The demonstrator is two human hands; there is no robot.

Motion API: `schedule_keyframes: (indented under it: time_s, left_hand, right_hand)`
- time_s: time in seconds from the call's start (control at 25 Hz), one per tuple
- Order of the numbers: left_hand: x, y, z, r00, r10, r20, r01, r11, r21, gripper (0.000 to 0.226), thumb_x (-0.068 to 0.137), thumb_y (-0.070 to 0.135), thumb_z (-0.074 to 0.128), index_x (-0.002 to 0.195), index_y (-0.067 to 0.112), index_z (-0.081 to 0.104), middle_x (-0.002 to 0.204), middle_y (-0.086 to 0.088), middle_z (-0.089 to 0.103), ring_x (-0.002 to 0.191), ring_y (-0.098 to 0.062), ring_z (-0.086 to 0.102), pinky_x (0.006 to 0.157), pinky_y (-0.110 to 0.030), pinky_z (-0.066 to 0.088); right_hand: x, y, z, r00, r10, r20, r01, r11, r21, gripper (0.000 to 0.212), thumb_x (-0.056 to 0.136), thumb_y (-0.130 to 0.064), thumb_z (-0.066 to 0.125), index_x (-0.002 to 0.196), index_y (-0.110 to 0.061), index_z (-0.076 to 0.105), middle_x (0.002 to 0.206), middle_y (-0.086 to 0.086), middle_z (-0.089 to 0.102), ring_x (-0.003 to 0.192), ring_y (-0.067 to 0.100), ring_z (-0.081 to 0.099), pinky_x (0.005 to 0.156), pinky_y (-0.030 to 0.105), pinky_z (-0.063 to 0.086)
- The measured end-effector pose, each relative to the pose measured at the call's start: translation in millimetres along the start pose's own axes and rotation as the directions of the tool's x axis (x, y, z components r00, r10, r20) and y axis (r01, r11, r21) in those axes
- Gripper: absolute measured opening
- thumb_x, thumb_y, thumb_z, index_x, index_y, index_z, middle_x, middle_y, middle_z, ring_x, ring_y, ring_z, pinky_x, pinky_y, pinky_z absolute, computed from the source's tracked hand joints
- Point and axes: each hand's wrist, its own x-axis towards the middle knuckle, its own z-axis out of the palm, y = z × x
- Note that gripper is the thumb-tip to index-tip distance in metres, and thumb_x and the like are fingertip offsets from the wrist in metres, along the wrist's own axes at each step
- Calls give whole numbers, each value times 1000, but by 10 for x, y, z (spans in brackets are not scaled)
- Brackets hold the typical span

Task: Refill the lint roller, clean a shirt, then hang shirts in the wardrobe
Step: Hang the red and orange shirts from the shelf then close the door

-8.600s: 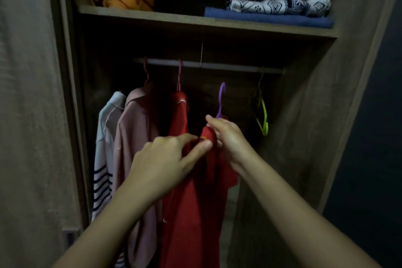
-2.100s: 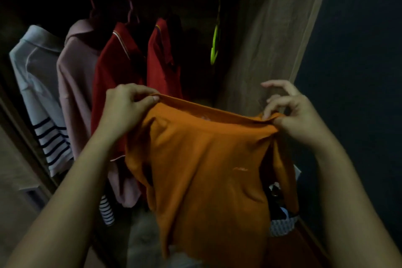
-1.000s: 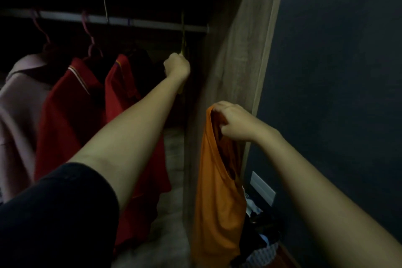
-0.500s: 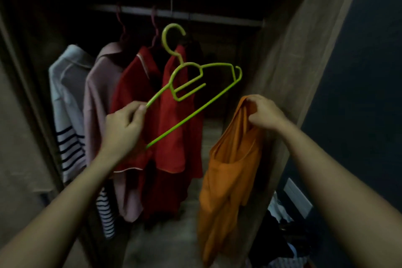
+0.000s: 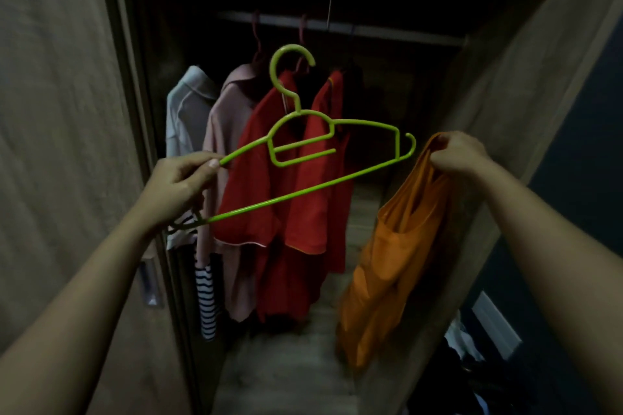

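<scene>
My left hand (image 5: 178,184) grips the left end of a lime green plastic hanger (image 5: 303,145), held out in front of the open wardrobe with its hook pointing up. My right hand (image 5: 456,155) pinches the bunched collar of an orange shirt (image 5: 391,266), which hangs limp below it at the right. The hanger's right tip lies close to the orange shirt's top. On the rail (image 5: 337,25) behind hang two red shirts (image 5: 269,185), a pink shirt (image 5: 224,152) and a white shirt with dark stripes (image 5: 188,118).
The wardrobe door (image 5: 60,111) stands open at the left, and its side panel (image 5: 505,104) rises at the right. A pile of clothes (image 5: 462,377) lies low on the right by the dark wall (image 5: 586,178). The rail's right part has no clothes on it.
My left hand took the green hanger off the rail and has brought it down in front of me. The view has tilted down a little, and my right hand still holds the orange shirt.
</scene>
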Motion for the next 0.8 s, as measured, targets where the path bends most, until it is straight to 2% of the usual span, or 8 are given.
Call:
schedule_keyframes:
  time_s: [0.12, 0.32, 0.44, 0.52, 0.6, 0.64, 0.72, 0.8]
  left_hand:
    - [-7, 0, -75, 999, 0, 49, 5, 993, -115, 35, 91, 21, 53, 80, 50, 70, 58, 6, 57, 47, 1, 48, 46, -8, 38]
    - [25, 89, 380, 992, 36, 117, -28, 997, -73, 37, 93, 13, 53, 80, 44, 70, 58, 24, 61, 54, 9, 52, 53, -4, 38]
    - [-46, 65, 586, 998, 60, 26, -54, 981, -188, 31, 92, 19, 51, 78, 39, 69, 54, 14, 58, 43, 2, 50, 45, -10, 40]
    - [-90, 34, 611, 999, 36, -40, -45, 966, -255, 27, 89, 25, 51, 79, 41, 70, 57, 7, 59, 41, -2, 52, 42, -15, 42]
    - [-95, 46, 613, 984, 141, -106, -150, 985, -82, 20, 89, 30, 51, 88, 32, 71, 68, 23, 64, 57, 1, 58, 55, -7, 42]
    - [-87, 74, 614, 961, 237, -140, -225, 970, 92, 24, 90, 29, 49, 95, 20, 71, 77, 27, 65, 69, 0, 59, 65, -4, 40]
    - [-120, 149, 647, 885, 423, -194, -327, 862, 388, 27, 90, 20, 52, 107, 6, 67, 97, 8, 64, 90, -13, 56, 84, -11, 37]
    - [-283, 269, 788, 800, 540, -262, -391, 800, 455, 24, 89, 16, 53, 108, 6, 62, 100, -11, 55, 92, -23, 50, 84, -25, 39]
  right_hand:
    - [-112, -87, -63, 999, -51, 10, 51, 997, -51, 28, 77, -15, 58, 104, -19, 66, 112, 14, 65, 110, 34, 57, 95, 38, 42]
    - [-429, -714, -111, 901, -424, 98, 431, 899, -73, 49, 74, -15, 55, 122, -24, 57, 131, 4, 52, 119, 34, 46, 99, 42, 44]
    - [-560, -791, -213, 819, -568, 75, 573, 805, -155, 46, 84, -45, 49, 126, -28, 52, 121, -1, 56, 116, 23, 41, 97, 42, 33]
    - [-605, -656, -217, 726, -680, -103, 649, 727, -222, 50, 87, -60, 33, 118, -27, 56, 104, -2, 62, 103, 19, 51, 89, 39, 34]
    - [-614, -512, -138, 592, -759, -272, 698, 651, -298, 52, 94, -56, 24, 104, -21, 61, 80, 0, 66, 74, 17, 62, 62, 24, 40]
    - [-623, -481, -108, 561, -766, -313, 704, 641, -306, 51, 96, -52, 23, 97, -19, 62, 70, 0, 64, 62, 17, 61, 50, 17, 33]
    - [-613, -443, -63, 562, -757, -333, 696, 650, -304, 44, 97, -45, 29, 91, -19, 64, 65, 0, 62, 55, 16, 59, 45, 12, 24]
    - [-590, -424, -41, 560, -742, -370, 687, 665, -294, 39, 97, -43, 33, 91, -20, 64, 66, 1, 63, 57, 17, 60, 45, 13, 24]
